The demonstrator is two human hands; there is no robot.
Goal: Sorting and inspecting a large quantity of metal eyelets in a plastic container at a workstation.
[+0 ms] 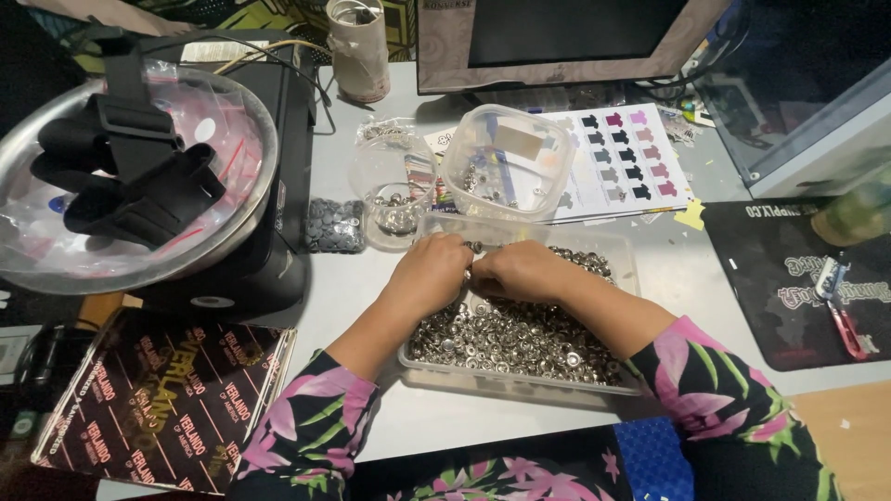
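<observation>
Head view: left hand (429, 274) and right hand (520, 271) knuckle to knuckle, fingertips curled together over the far end of a clear tray (624, 252) heaped with small silver metal snaps (515, 339). Both hands closed in a pinch, presumably on a snap or two; contents hidden behind the knuckles, so cannot tell. Heap directly under and nearward of both grips, equally close to either hand. Beyond the fingertips, a square tub (506, 162) and a round cup (390, 190).

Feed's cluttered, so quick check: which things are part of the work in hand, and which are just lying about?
In use:
left hand
right hand
tray of metal snaps

Lying about:
square tub
round cup
colour chart
red clippers
steel bowl
</observation>
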